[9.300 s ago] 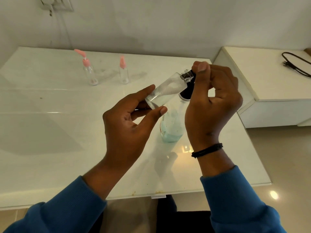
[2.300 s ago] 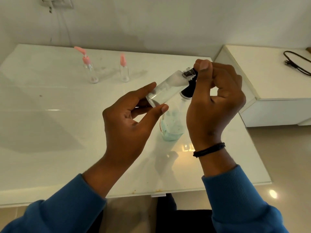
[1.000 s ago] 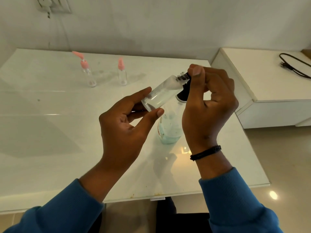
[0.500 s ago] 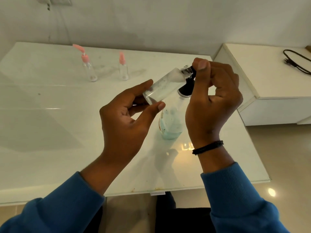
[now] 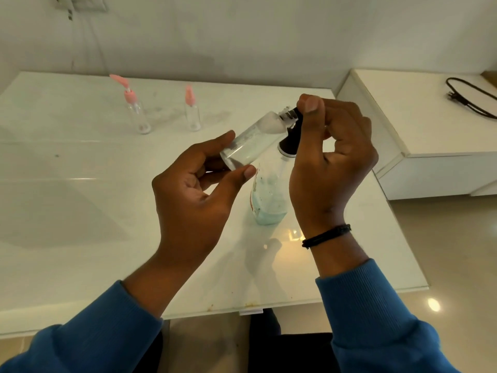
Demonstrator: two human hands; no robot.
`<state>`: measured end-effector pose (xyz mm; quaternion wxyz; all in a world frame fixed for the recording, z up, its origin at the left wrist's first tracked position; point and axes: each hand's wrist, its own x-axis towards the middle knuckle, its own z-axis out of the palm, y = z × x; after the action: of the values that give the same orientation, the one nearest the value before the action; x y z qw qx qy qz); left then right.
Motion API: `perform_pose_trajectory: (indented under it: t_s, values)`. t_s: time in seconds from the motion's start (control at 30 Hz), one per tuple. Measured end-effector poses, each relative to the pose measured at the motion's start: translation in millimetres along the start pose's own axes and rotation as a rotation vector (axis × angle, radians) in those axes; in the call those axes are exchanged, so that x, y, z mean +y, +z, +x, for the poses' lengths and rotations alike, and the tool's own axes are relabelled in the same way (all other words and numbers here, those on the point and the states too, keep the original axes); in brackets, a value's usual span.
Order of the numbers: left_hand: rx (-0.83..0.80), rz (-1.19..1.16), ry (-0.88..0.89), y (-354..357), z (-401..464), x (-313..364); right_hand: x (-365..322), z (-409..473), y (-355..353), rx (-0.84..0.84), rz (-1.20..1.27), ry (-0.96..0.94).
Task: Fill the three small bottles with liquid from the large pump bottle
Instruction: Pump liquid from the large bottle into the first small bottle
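Lighting: soft, even, slightly dim indoor light.
Glare spot on floor (image 5: 433, 304) at 4 o'clock; wide-angle bending at edges.

No text can be read — the large pump bottle (image 5: 269, 196) shows only a blurred label edge.

Both hands are raised: the left hand (image 5: 196, 184) pinches with fingertips, the right hand (image 5: 330, 160) curls tightly.

three small bottles (image 5: 252, 140) (image 5: 135, 110) (image 5: 192, 111), one large pump bottle (image 5: 269, 195), two hands (image 5: 193, 189) (image 5: 330, 157)
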<state>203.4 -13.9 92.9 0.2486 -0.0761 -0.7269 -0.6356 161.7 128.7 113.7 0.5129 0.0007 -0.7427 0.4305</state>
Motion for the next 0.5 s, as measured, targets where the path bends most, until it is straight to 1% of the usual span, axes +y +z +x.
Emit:
perform_pose_trajectory:
  t_s: [0.2, 0.5]
  values:
    - [0.009, -0.053, -0.037, 0.8, 1.7, 0.1, -0.7, 3.5, -1.5, -0.003, 0.014, 0.010]
    - [-0.008, -0.151, -0.141, 0.6, 3.6, -0.1, -1.2, 5.4, -1.8, 0.011, 0.028, 0.038]
